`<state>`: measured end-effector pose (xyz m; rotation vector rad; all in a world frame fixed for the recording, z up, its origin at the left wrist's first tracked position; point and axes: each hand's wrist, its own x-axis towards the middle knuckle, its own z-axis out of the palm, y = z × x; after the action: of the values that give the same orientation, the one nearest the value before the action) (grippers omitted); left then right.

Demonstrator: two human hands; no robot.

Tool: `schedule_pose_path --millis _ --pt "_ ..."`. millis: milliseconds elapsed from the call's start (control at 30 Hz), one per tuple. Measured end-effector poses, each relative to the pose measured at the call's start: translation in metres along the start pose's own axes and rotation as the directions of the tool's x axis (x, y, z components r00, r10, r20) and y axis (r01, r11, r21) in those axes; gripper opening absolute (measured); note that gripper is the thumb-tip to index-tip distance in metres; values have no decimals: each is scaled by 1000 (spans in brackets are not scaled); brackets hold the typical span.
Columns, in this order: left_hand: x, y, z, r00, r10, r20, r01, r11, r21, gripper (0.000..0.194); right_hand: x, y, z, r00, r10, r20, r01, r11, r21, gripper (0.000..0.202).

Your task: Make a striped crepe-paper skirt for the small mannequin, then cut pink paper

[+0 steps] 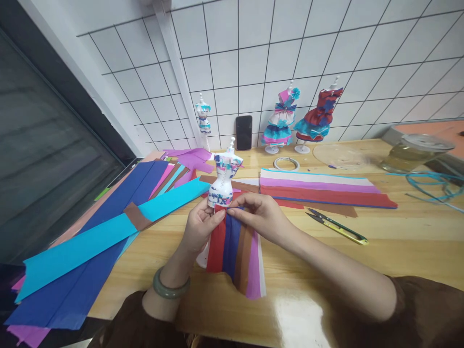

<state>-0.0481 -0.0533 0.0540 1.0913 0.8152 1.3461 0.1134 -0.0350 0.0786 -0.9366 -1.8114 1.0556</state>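
One small white mannequin [221,183] stood upright between the hands over the near part of the tabletop [286,261]. The left hand [198,224] curled around its hip, thumb pressing down the red end of a striped piece [232,251], while the right hand [266,220] pinched the same piece's upper edge between thumb and fingers. Below them it hung in red, blue, brown, purple and white. Right of the hands lay yellow-handled snips [340,227] and a flat striped strip [322,189]; a tape roll [286,164] sat farther back. On the left, a turquoise strip [90,234] crossed dark blue ones [79,285].
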Motion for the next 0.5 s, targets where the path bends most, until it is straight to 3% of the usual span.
schedule_pose_path --millis 500 --pt "-1 0 1 998 -18 55 20 999 -34 40 0 4 3 998 57 4 -57 995 79 24"
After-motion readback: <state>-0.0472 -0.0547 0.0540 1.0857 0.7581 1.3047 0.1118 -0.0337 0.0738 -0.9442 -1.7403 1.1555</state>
